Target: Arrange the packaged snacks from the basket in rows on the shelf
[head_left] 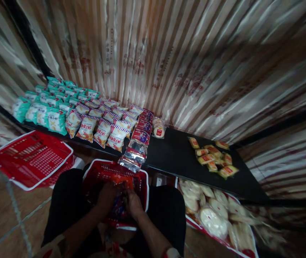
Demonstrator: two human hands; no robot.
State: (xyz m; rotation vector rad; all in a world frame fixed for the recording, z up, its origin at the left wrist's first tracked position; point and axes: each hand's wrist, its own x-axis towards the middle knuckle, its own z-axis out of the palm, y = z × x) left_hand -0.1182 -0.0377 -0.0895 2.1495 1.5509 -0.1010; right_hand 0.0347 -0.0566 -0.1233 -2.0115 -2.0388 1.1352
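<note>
Both my hands are down inside a red plastic basket [145,186] with a white rim, held between my knees. My left hand [107,195] has its fingers curled at the packets, and my right hand [133,203] faces it, closed too. Between and beyond them lie shiny packets, one orange [119,178] and others purple-blue [119,208]. The basket is dim, so what the fingertips grip cannot be made out. Just beyond the rim, a row of purple-red and silver packets [141,137] overlaps on the black shelf [166,152].
On the shelf's left stand teal snack bags [57,121] and white striped bags [117,138]; small yellow packets [206,158] lie right. A round-cake pack [158,129] sits mid-shelf. A red basket [32,157] is left; another holds wrapped pale discs [214,218]. Patterned sheeting [147,53] hangs behind.
</note>
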